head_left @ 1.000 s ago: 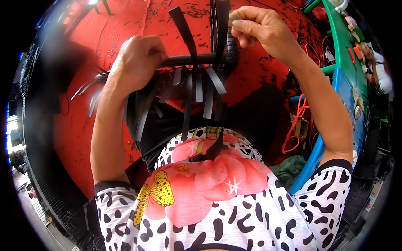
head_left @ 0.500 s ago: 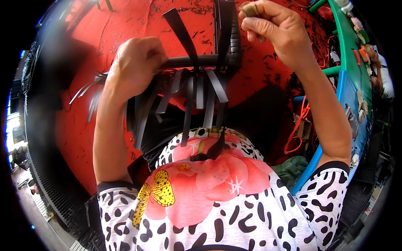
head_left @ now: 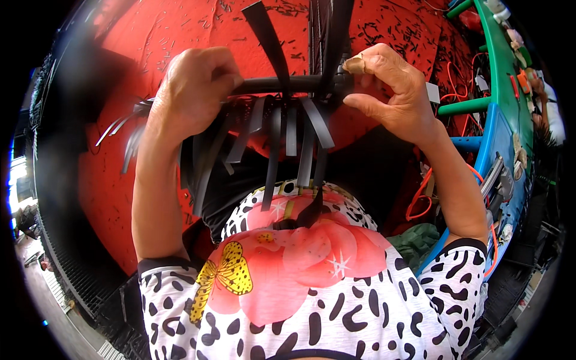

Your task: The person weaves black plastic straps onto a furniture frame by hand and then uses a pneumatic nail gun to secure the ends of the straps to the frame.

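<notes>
A dark woven frame has a round black bar (head_left: 264, 86) across its near end, and flat black strips (head_left: 273, 141) hang from it toward my lap. My left hand (head_left: 195, 93) is closed round the left end of this bar. Two wider black strips (head_left: 267, 39) rise above it. At the bar's right end, my right hand (head_left: 393, 90) is open, thumb and index finger apart around the woven corner (head_left: 342, 81). A tan wrap (head_left: 355, 65) covers its index fingertip. Whether the fingers touch the corner I cannot tell.
Black strip scraps lie scattered over the red floor covering (head_left: 198, 24). On the right stands a green and blue frame (head_left: 487, 66) with small tools and items on it. An orange-red cord (head_left: 420, 201) loops below it, near a dark green bag (head_left: 417, 240). Dark blurred material fills the left.
My right hand has come down and slightly left to the frame's corner, and its thumb and index finger have parted. My left hand has stayed at the bar.
</notes>
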Tool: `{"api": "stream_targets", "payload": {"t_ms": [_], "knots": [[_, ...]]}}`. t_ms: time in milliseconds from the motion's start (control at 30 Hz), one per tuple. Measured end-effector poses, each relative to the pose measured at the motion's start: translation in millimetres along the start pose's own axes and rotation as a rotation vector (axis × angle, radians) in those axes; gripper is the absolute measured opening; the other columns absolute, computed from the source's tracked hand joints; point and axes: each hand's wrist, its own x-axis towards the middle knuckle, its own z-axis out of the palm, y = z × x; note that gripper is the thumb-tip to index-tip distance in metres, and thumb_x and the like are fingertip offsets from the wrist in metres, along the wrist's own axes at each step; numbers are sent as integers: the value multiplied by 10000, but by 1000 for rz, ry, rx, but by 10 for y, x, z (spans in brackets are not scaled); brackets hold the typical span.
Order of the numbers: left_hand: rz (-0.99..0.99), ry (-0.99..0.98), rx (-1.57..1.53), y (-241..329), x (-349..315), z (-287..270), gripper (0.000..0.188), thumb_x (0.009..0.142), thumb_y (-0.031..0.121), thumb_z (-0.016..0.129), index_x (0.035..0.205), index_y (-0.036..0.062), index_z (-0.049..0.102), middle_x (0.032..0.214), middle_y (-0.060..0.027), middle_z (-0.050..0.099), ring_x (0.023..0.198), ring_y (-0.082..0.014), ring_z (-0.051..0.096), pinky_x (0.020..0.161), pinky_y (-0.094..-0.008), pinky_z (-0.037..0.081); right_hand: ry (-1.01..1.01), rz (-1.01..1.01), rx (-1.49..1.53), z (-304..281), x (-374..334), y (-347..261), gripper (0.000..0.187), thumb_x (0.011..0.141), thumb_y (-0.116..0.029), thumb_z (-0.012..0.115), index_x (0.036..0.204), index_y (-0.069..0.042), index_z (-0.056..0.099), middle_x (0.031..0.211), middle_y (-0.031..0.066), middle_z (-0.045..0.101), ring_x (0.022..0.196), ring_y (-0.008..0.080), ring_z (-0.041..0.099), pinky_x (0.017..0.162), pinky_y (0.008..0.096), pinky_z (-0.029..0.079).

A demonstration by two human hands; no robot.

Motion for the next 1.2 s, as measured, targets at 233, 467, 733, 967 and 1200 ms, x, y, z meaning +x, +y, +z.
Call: {"api": "stream_targets", "payload": {"t_ms": [233, 467, 733, 967, 1200], "knots": [[-18, 11, -22, 10, -20, -25, 121, 723, 86, 577, 720, -34, 581, 611, -163, 552, 552, -260, 535, 572, -342, 439, 14, -53, -72, 40, 110, -77, 403, 648, -32, 752, 1030, -29, 623, 875, 67, 549, 703, 167, 565, 627, 270, 494], [-1, 29, 8, 39, -17, -23, 113, 715, 79, 576, 720, -33, 582, 616, -168, 558, 555, -268, 542, 573, -345, 441, -6, 8, -70, 24, 113, -105, 392, 650, 8, 731, 1025, -24, 620, 870, 64, 543, 661, 148, 548, 622, 265, 485], [-1, 12, 33, 18, 10, -44, 114, 707, 78, 571, 723, -34, 587, 610, -168, 559, 553, -263, 545, 572, -344, 446, -2, -28, -32, 26, 108, -57, 365, 655, 20, 727, 1000, 2, 608, 898, 43, 537, 688, 102, 528, 562, 217, 438], [-34, 12, 20, 20, -2, -62, 114, 703, 78, 572, 725, -33, 591, 608, -167, 553, 546, -248, 540, 569, -343, 447, -3, -36, -33, 41, 115, -66, 368, 661, 35, 708, 1012, 7, 601, 929, 51, 548, 709, 117, 540, 587, 222, 453], [-61, 2, 51, 37, -81, -149, 112, 727, 88, 592, 757, -18, 608, 621, -163, 551, 577, -259, 552, 578, -350, 446, 48, -241, -200, 64, 409, -282, 248, 665, 20, 713, 897, 6, 626, 851, 74, 559, 738, 173, 574, 647, 273, 476]]}}
